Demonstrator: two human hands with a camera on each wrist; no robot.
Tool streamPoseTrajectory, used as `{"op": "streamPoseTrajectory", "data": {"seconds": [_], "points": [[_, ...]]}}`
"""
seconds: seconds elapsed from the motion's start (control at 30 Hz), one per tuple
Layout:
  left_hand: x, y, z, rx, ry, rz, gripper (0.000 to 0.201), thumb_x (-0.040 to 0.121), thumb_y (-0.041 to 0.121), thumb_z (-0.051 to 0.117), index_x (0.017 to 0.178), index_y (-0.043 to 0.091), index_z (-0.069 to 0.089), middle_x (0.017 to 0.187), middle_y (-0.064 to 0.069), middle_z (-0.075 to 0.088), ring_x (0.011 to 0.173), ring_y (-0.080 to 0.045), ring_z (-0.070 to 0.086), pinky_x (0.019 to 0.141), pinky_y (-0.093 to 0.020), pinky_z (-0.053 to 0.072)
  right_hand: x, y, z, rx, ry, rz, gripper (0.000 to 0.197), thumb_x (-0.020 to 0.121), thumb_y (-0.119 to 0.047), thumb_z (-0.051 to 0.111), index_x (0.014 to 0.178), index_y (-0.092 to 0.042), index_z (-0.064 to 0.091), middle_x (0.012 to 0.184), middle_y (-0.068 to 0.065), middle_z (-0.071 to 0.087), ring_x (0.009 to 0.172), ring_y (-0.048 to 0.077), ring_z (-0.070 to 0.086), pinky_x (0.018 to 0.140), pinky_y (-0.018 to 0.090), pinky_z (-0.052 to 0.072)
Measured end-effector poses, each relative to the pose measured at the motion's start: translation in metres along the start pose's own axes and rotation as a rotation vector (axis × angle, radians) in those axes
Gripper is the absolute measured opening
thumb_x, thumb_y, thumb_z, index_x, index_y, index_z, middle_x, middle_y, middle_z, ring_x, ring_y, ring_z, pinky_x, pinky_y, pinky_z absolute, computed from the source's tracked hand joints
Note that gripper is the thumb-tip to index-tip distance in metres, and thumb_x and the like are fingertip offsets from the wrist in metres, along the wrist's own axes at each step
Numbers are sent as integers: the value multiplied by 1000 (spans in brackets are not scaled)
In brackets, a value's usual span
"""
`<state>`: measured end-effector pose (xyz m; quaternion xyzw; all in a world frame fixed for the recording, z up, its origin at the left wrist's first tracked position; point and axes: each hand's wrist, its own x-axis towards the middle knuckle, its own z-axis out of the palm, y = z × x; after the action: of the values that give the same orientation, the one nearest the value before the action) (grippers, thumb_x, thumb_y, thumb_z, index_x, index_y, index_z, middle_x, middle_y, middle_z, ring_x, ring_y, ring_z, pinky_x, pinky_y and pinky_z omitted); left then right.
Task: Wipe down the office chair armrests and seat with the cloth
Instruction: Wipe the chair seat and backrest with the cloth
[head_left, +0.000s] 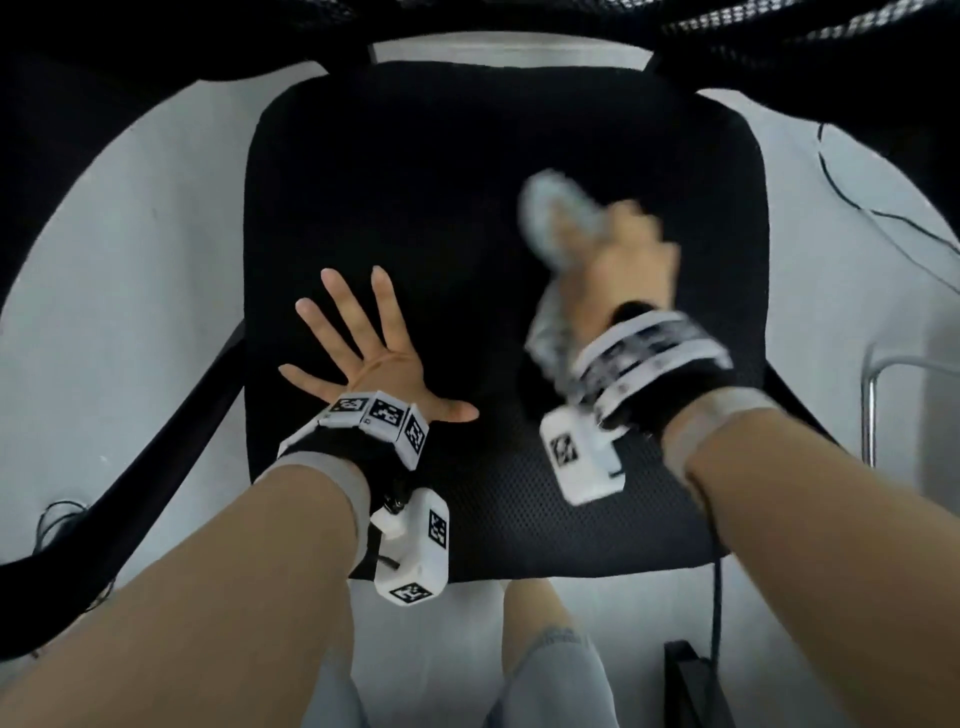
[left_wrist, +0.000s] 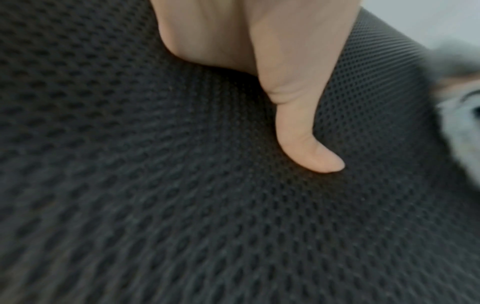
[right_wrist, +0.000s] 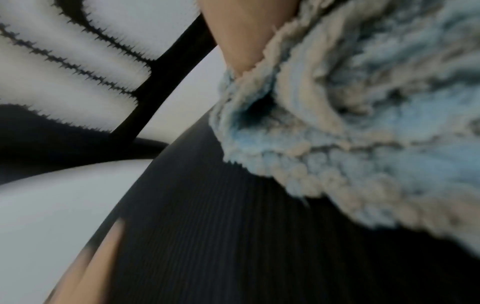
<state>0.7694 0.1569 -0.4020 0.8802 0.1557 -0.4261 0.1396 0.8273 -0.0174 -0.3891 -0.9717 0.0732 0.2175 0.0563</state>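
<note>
Item 1, cloth (head_left: 558, 223): I am seeing it bunched in my right hand (head_left: 623, 260), fingers curling round the wad, a tail trailing back past the wrist; it is sitting over the right half of the seat (head_left: 415, 182), and the motion blur is keeping me from telling whether it is actually touching the fabric. The right wrist view is showing a thick, fluffy pile in pale blue and off-white, heavily folded. I am judging it light, soft and fully limp, so it is going to drape and drag unless gathered; the best hold is a full-fist grasp on the bunched middle, leaving a padded face underneath for wiping. Item 2, seat: a black, square cushion with rounded corners, covered in open honeycomb mesh that is dimpling slightly under pressure; I am expecting that weave to give friction and snag loose fibres instead of letting the cloth glide. Item 3, left hand (head_left: 371, 358): it is lying flat on the seat's front-left area, fingers spread straight, gripping nothing, thumb (left_wrist: 309, 144) pressing into the mesh, seemingly bracing the chair. Item 4, left armrest (head_left: 156, 441): a smooth, black, curved bar, looking rigid, with no hand on it now.
</note>
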Motion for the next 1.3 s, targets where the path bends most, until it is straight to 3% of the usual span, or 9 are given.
{"op": "streamPoseTrajectory", "data": {"seconds": [0.17,0.3,0.37,0.6,0.87,1.0,1.1,1.2,1.3], "points": [[5,-3,-1,-9,-26,25,151,48,60,78,115,29,-53,133,-12,-53,127,-40,-43,90,-70,-19,25,-10,-23,139,31,414,56,88,-21,50,139,-22,27,136,14,31,124,36,32,101,48,32],[2,0,14,-56,247,-9,106,76,54,53,137,32,-32,151,-8,-31,139,-36,-25,103,-72,-8,4,-87,2,-55,-113,-237,59,84,-21,53,139,-21,31,138,10,29,123,32,30,100,45,28],[2,0,10,-29,151,-29,130,59,71,59,125,33,-46,144,-9,-43,135,-38,-32,96,-72,-14,8,-79,1,-72,-75,-411,58,85,-24,52,139,-25,32,136,11,32,121,32,32,98,45,27],[7,-6,3,24,80,66,155,40,66,77,123,28,-49,136,-11,-50,130,-40,-39,96,-73,-13,11,52,-24,145,123,401,49,90,-19,46,138,-18,35,134,23,36,123,38,36,101,46,31],[-14,-23,13,-14,310,156,127,54,68,62,139,35,-25,151,-6,-30,140,-28,-26,105,-64,-13,-99,-31,35,-116,-235,-512,63,89,-27,48,143,-35,16,132,10,30,120,31,31,103,47,24],[-46,-76,29,-173,339,27,139,46,55,80,145,26,-14,155,-9,-21,144,-27,-13,114,-52,3,-88,42,14,163,-77,112,48,88,-14,50,133,-29,41,124,18,41,113,39,39,97,50,34],[-65,-108,41,-410,277,-122,132,51,42,83,145,31,-10,157,-8,-9,144,-31,3,113,-51,16,-95,46,21,19,-22,302,63,87,-13,50,141,-33,25,124,19,37,112,38,37,94,52,34],[-65,-118,45,-522,282,-122,126,56,32,84,145,34,-5,154,-13,10,140,-33,19,113,-50,23,-125,-11,48,-44,-191,92,74,84,-15,52,144,-31,13,130,16,31,117,35,34,97,50,30],[-63,-122,46,-557,269,-96,124,59,28,83,145,34,-5,152,-14,14,138,-32,24,113,-45,24,-177,-63,81,-102,-250,-463,59,81,-19,46,137,-33,36,123,7,47,106,28,43,92,42,38]]}}
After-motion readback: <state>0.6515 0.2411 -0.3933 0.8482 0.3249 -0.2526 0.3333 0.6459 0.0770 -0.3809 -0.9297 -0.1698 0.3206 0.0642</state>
